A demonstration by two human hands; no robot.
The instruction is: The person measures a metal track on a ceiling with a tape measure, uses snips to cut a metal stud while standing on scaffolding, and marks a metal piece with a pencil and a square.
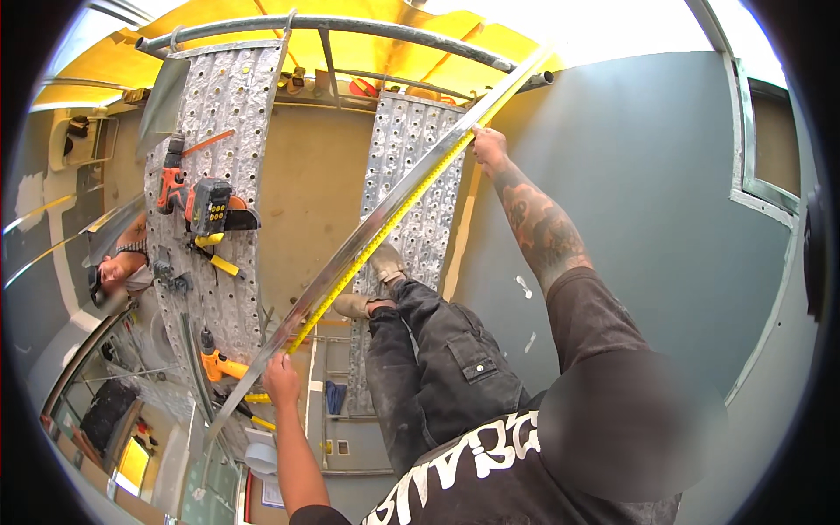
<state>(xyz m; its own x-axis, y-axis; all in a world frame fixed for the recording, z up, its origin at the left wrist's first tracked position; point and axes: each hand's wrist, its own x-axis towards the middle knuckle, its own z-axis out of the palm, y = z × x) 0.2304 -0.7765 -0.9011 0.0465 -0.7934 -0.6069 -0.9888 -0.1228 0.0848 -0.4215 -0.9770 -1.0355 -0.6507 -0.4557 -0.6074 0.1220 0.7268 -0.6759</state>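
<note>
A long silver metal profile [385, 206] slants across the view from lower left to upper right. Along its near edge lies a yellow tape measure blade [385, 232], stretched between my hands. My left hand [281, 380] is closed around the profile's lower part, at the blade's lower end. Farther up, the fingers of my right hand [489, 145] close on the profile's edge and the blade. No tape case can be made out. My feet, in pale shoes [386, 262], stand by the perforated metal plank [411, 144] beneath the profile.
On the left scaffold plank [229, 96] lie a red drill [171, 185], a cordless grinder [210, 206] and a yellow-handled tool [226, 265]. An orange drill [219, 364] sits nearer. Another person [122, 267] is at far left. A grey wall [647, 201] rises at right; a scaffold tube [376, 27] crosses the top.
</note>
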